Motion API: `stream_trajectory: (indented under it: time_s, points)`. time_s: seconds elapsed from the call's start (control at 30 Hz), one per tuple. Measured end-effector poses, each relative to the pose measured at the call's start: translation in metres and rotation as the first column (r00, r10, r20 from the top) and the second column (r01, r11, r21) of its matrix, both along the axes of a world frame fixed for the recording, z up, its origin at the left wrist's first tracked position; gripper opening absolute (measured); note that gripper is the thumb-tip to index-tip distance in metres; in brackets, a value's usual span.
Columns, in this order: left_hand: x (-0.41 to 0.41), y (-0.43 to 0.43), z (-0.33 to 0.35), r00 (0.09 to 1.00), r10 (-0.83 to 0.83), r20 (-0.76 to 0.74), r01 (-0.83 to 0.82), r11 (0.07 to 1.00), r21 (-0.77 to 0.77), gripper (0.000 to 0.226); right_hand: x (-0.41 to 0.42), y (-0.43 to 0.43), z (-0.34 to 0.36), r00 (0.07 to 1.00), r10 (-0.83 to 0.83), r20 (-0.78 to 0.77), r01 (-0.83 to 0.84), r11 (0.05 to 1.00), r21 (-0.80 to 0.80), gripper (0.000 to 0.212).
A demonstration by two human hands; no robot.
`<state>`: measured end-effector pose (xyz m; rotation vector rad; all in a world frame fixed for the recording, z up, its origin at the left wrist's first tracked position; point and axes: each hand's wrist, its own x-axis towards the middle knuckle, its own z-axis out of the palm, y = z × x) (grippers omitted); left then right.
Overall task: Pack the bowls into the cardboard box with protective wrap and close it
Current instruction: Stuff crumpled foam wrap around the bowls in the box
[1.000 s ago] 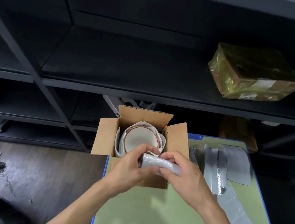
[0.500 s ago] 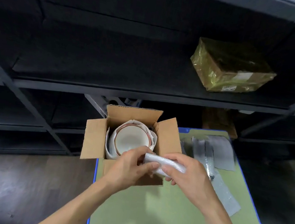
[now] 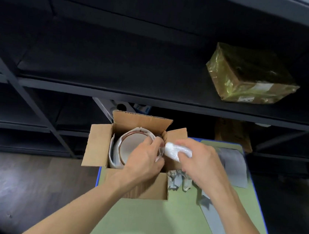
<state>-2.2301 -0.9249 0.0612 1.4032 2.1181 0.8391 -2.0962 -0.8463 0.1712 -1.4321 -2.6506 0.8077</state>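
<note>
Gripped white wrap roll [image 3: 175,149] in right hand [image 3: 200,163], pinched the bowl [image 3: 131,145]'s paper [image 3: 113,158] inside the box [image 3: 98,144] with left hand [image 3: 143,159].

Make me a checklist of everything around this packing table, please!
Surface: green table, blue edge.
Job's things: open cardboard box at the table's far left corner; bowl inside, ringed by white wrap.
Clutter: grey sheets and a crumpled piece right of the box.
Hands: left hand in the box, seemingly pinching the wrap; right hand grips a white roll beside it.
Cables: nothing seen.
Surroundings: dark shelves; shiny wrapped parcel on one.
</note>
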Motion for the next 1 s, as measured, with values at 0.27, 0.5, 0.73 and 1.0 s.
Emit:
stream_trajectory:
  time_s: [0.27,0.5,0.73,1.0]
  points:
    - [0.008,0.011,-0.015,0.983,0.171,-0.072,-0.174,0.984,-0.027,0.021,-0.019,0.008,-0.016,0.985,0.077,0.153,-0.082,0.996,0.030,0.042]
    - [0.008,0.003,-0.014,0.981,0.195,-0.017,-0.195,0.980,0.030,0.023,-0.048,0.005,-0.024,0.888,0.248,0.387,-0.324,0.935,0.142,0.032]
    - [0.007,-0.004,-0.015,0.982,0.183,0.049,-0.185,0.981,0.050,0.034,-0.082,0.001,-0.028,0.686,0.389,0.615,-0.581,0.801,0.141,0.023]
    - [0.006,-0.002,-0.017,0.973,0.202,0.115,-0.208,0.977,0.047,0.043,-0.071,0.013,-0.046,0.717,0.424,0.553,-0.607,0.770,0.197,0.025]
